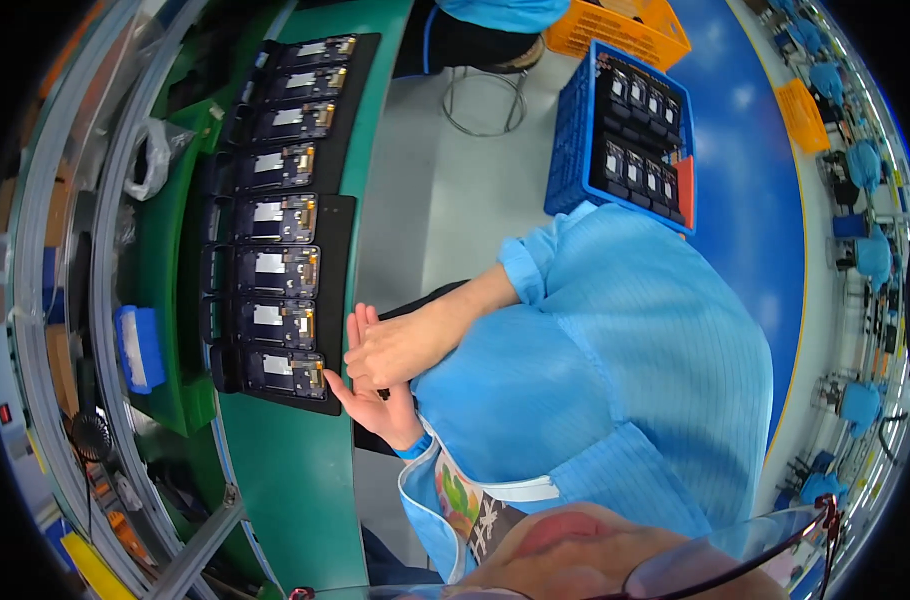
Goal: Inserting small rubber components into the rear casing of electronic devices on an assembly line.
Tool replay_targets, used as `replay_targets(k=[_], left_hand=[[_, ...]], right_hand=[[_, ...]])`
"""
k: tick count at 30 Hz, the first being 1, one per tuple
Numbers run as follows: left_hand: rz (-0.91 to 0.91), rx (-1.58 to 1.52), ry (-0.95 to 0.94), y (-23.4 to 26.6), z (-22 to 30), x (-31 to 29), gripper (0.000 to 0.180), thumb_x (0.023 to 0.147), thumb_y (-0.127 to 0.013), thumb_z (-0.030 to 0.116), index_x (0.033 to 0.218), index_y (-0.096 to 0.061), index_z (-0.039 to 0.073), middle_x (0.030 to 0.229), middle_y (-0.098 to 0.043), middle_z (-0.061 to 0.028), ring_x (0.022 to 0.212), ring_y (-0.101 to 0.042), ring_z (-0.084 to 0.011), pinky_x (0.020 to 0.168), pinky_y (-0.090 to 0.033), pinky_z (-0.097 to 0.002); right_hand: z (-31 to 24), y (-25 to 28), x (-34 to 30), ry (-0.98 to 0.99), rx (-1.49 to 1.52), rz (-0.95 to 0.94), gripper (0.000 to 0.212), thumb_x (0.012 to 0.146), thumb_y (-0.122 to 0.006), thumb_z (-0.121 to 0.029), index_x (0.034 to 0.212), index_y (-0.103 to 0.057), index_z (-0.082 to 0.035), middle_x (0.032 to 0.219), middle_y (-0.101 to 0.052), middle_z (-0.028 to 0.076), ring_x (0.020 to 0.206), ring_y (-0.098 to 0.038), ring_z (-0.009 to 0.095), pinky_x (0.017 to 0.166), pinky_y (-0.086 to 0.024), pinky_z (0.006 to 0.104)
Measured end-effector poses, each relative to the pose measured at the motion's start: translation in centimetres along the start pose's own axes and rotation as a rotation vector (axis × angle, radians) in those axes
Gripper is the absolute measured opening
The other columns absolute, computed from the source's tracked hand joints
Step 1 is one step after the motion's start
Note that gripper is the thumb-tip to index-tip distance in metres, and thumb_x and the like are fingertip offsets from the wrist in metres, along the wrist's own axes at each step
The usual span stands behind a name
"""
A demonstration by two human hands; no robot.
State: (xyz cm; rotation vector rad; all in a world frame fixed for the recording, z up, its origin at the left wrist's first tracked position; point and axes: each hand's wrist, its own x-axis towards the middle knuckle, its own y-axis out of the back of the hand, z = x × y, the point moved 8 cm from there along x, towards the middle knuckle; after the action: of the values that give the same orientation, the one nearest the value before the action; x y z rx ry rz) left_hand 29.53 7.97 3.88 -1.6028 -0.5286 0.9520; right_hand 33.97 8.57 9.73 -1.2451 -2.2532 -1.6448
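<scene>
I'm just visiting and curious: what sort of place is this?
Probably an electronics workshop or factory floor. A row of what look like opened phones lies along a green bench, more similar parts fill a blue crate, and someone wears a blue work coat.

- The things are carried by a green surface (293, 475), whose near end is left bare.
- Two black mats are laid along it end to end, the upper mat (351, 110) and the lower mat (338, 240).
- Four opened phone housings (277, 270) are set out on each mat, all placed in one column.
- A green bin (197, 402) is seen along the far side; whether it is borne by the surface cannot be told.
- On the grey floor (465, 175), crossed by a blue strip (750, 190), a stool (519, 64) is stood.
</scene>
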Motion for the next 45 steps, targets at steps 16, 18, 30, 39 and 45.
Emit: replay_targets(k=[16, 18, 30, 39, 45], left_hand=[[0.009, 0.098, -0.04, 1.5, 0.6, -0.8, 0.083, 0.105, -0.033, 0.053, 0.157, -0.02, -0.01, 0.166, -0.019, -0.0249, 0.156, -0.016, -0.035, 0.128, -0.008, -0.0442], [0.013, 0.045, -0.036, 1.5, 0.9, -0.5, 0.085, 0.104, -0.031, 0.056, 0.156, -0.021, -0.011, 0.165, -0.022, -0.0246, 0.155, -0.019, -0.0349, 0.128, -0.009, -0.0439], [-0.019, 0.101, -0.147, 2.3, 4.0, -0.9, 0.084, 0.105, -0.026, 0.06, 0.154, -0.03, -0.009, 0.16, -0.034, -0.022, 0.146, -0.037, -0.0299, 0.125, -0.024, -0.0403], [-0.078, 0.123, -0.15, 2.0, 3.9, -0.7, 0.082, 0.106, -0.022, 0.059, 0.154, -0.032, -0.007, 0.16, -0.036, -0.0206, 0.147, -0.036, -0.0303, 0.124, -0.026, -0.041], [-0.054, 0.121, -0.168, 2.5, 3.9, -0.3, 0.083, 0.106, -0.022, 0.059, 0.154, -0.032, -0.007, 0.16, -0.037, -0.0211, 0.148, -0.034, -0.0316, 0.125, -0.025, -0.0421]], right_hand=[[-1.0, -2.2, -1.5, -0.114, 0.028, -0.228, 0.019, 0.085, -0.059, -0.012, 0.096, -0.063, 0.002, 0.099, -0.064, 0.014, 0.093, -0.063, 0.03, 0.084, -0.052, 0.0385], [-0.8, -1.3, -1.1, -0.045, 0.042, -0.083, 0.018, 0.087, -0.058, -0.012, 0.099, -0.065, -0.001, 0.101, -0.065, 0.013, 0.096, -0.064, 0.031, 0.086, -0.052, 0.039], [3.2, -1.1, 1.9, -0.249, 0.311, -0.043, 0.01, 0.085, -0.07, -0.001, 0.095, -0.068, -0.002, 0.093, -0.067, 0.01, 0.087, -0.065, 0.03, 0.076, -0.054, 0.0389], [2.6, -2.0, 1.3, -0.326, 0.159, -0.072, 0.012, 0.081, -0.076, -0.005, 0.093, -0.071, -0.005, 0.088, -0.068, 0.008, 0.08, -0.067, 0.028, 0.069, -0.055, 0.038], [2.6, -2.5, 1.4, -0.313, 0.171, -0.13, 0.013, 0.081, -0.076, -0.005, 0.091, -0.067, -0.003, 0.089, -0.066, 0.01, 0.079, -0.067, 0.03, 0.067, -0.054, 0.0398]])
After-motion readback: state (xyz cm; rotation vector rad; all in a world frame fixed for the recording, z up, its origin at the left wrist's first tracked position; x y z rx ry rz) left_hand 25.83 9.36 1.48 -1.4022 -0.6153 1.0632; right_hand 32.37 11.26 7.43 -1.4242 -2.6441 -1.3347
